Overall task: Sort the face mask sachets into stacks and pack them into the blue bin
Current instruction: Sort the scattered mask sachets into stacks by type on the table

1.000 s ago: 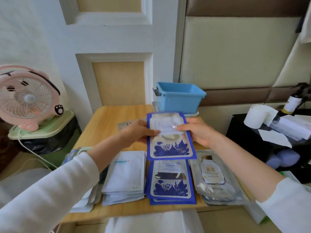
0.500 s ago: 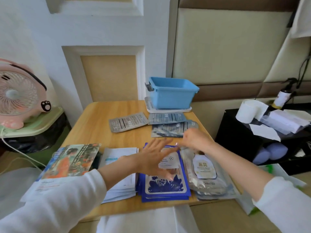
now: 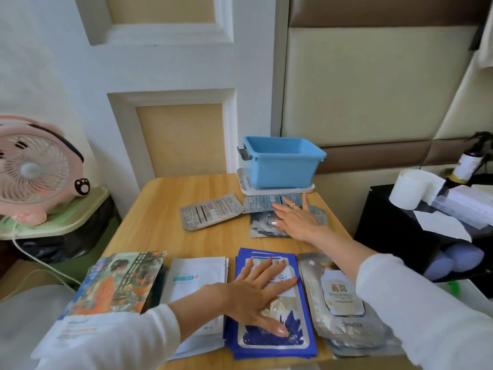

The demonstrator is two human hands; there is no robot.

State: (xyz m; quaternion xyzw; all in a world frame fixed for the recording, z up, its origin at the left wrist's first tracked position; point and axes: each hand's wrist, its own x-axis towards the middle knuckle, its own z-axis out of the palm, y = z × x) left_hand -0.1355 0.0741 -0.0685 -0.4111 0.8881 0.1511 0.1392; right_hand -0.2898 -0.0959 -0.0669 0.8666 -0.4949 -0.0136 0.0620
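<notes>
Four stacks of sachets line the near edge of the wooden table (image 3: 170,225): an orange-picture stack (image 3: 120,281), a white stack (image 3: 197,276), a dark blue stack (image 3: 301,340) and a silver stack (image 3: 344,316). My left hand (image 3: 256,295) presses flat on the dark blue stack, fingers spread. Farther back lie grey sachets (image 3: 210,213) and a small grey-blue pile (image 3: 262,225). My right hand (image 3: 296,220) rests flat on that pile with straight fingers. The blue bin (image 3: 280,162) stands on a white lid at the table's far edge; nothing shows inside it.
A pink fan (image 3: 34,166) sits on a green stand to the left. To the right, a black shelf (image 3: 394,231) carries a tissue roll (image 3: 408,188), a bottle (image 3: 466,164) and boxes. A panelled wall is behind the table.
The dark blue sachet held up in both hands was laid on the blue stack. My left hand now presses it down, and my right hand has reached forward onto the grey-blue pile.
</notes>
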